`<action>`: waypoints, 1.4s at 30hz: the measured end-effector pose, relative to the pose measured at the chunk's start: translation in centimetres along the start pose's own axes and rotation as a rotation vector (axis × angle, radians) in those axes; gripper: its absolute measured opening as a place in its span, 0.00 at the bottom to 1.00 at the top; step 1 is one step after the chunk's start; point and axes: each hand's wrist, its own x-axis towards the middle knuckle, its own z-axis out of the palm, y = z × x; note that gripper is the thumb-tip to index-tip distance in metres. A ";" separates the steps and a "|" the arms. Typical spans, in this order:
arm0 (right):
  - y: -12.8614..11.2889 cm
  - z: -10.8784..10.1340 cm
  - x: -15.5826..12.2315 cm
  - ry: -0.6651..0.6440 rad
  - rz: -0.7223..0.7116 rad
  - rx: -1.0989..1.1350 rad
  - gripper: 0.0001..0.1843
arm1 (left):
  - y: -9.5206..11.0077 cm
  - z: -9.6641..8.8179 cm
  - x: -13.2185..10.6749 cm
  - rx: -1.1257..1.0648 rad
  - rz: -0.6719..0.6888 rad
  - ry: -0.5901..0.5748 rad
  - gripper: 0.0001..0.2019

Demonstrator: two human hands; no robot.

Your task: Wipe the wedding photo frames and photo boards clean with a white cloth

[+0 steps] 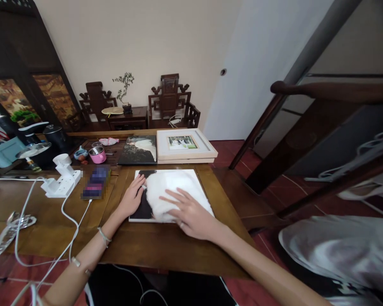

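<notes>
A flat picture panel [142, 209], dark on its left side with a white border, lies on the wooden table in front of me. Spread over most of it is a soft white cloth [161, 187], fluffy in texture. My right hand [193, 214] rests on this cloth with its fingers apart, palm down. At the panel's left edge, my left hand [132, 196] lies with fingers stretched out, the fingertips near the cloth's left side. What the panel shows beneath the cloth is hidden.
Behind the panel lie a dark photo print [135, 148] and a pale framed picture [187, 146]. To the left are a phone [95, 183], a white power strip [62, 185] with cables, a pink cup [97, 157] and a clear plastic item [12, 229]. A wooden chair [284, 136] stands at right.
</notes>
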 end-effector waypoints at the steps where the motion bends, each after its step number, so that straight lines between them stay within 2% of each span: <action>1: -0.3 0.0 0.1 -0.010 -0.030 0.023 0.20 | -0.1 0.0 0.0 0.001 0.005 -0.003 0.22; 4: 0.4 0.2 0.8 0.014 -0.013 0.055 0.21 | -0.2 0.0 0.0 0.015 0.006 -0.006 0.22; 9: 4.4 0.3 2.1 0.108 0.198 -0.011 0.18 | -0.1 -0.1 0.0 0.027 0.010 -0.019 0.23; 11: 5.0 0.4 2.2 0.113 0.255 -0.041 0.18 | 0.0 -0.1 0.0 0.019 0.008 -0.021 0.22; 13: 4.6 0.4 2.0 0.113 0.252 -0.050 0.17 | 0.0 -0.1 0.0 0.016 0.012 -0.015 0.22; 18: 0.7 0.1 0.7 0.072 0.067 0.052 0.18 | -0.3 0.1 0.0 0.021 0.018 -0.005 0.22; 21: -0.2 0.0 0.5 0.048 0.017 0.093 0.19 | -0.5 0.2 0.1 0.015 0.026 -0.003 0.22; 26: 1.5 0.4 1.0 0.122 0.081 0.040 0.18 | -0.6 0.1 0.1 0.017 0.029 -0.011 0.22; 32: 2.4 0.3 0.9 0.132 0.188 -0.023 0.16 | -0.1 -0.2 0.1 0.014 0.020 -0.021 0.22; 36: 3.2 0.0 0.5 0.129 0.332 -0.063 0.17 | 0.0 -0.2 0.0 0.017 0.013 -0.024 0.22; 39: 2.4 -0.2 0.1 0.099 0.345 -0.057 0.19 | -0.1 0.0 0.0 0.009 0.014 -0.016 0.22; 42: -0.2 -0.5 -0.2 0.047 0.201 0.024 0.20 | -0.2 0.1 0.0 0.008 0.008 -0.008 0.22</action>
